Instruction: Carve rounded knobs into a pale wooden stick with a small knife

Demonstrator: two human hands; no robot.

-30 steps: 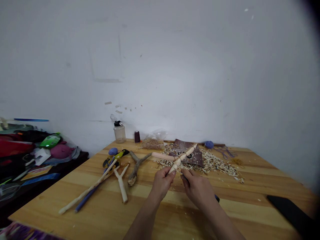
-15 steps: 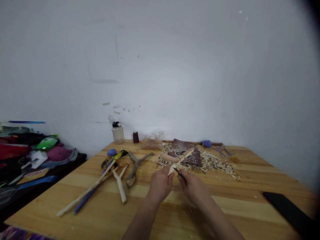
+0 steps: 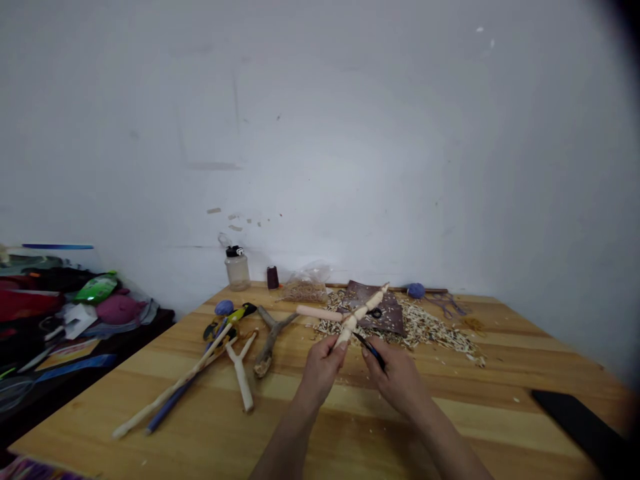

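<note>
My left hand (image 3: 320, 370) is closed round the lower end of a peeled, Y-shaped forked branch (image 3: 361, 312), whose two arms point away and to the left. In my right hand (image 3: 395, 373) is a dark-handled knife (image 3: 373, 350), its blade tip close to the branch just above my left hand. Whether the blade touches the wood I cannot tell. Beyond my hands, wood shavings (image 3: 435, 330) are heaped around and over a brown sheet (image 3: 370, 297), on which a small black ring-shaped thing (image 3: 375, 313) lies.
Left of my hands lie a peeled forked stick (image 3: 242, 380), a bark-covered forked branch (image 3: 271, 340), a long pale stick (image 3: 170, 390) and a purple rod (image 3: 173, 405). A bottle (image 3: 237, 270), thread spool (image 3: 272, 277) and plastic bag (image 3: 306, 287) stand behind. A black flat object (image 3: 575, 420) lies right.
The forked branch has turned in my left hand, so its left arm now reaches farther left. My right hand and the knife have drawn slightly back to the right, away from the branch.
</note>
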